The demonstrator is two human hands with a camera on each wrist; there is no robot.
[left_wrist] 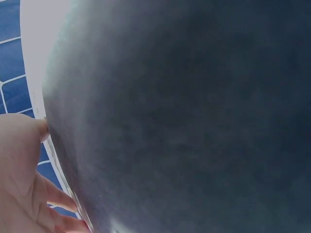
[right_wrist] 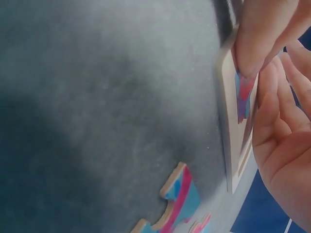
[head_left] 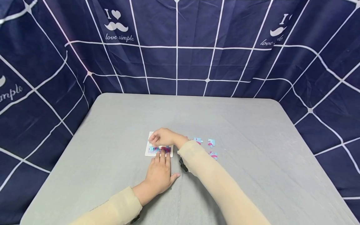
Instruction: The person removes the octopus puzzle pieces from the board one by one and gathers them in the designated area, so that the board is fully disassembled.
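A small white-framed jigsaw board [head_left: 147,153] lies on the grey table, with pink, blue and purple pieces in its near part. My left hand [head_left: 160,173] lies palm down, its straight fingers resting on the board's near edge and its thumb spread on the table. Coming across from the right, my right hand [head_left: 166,137] has bent fingers over the board's far left part. Whether a piece sits under those fingertips is hidden. In the right wrist view, the right hand [right_wrist: 286,150] curves over the board frame [right_wrist: 231,121]; the left fingers [right_wrist: 257,43] touch the picture.
Loose puzzle pieces lie right of the board, among them one at the far right [head_left: 211,142], one at the back [head_left: 197,140] and one nearer [head_left: 213,155], beside the right sleeve [head_left: 202,162]. A navy checked curtain [head_left: 194,62] hangs behind the table [head_left: 239,125].
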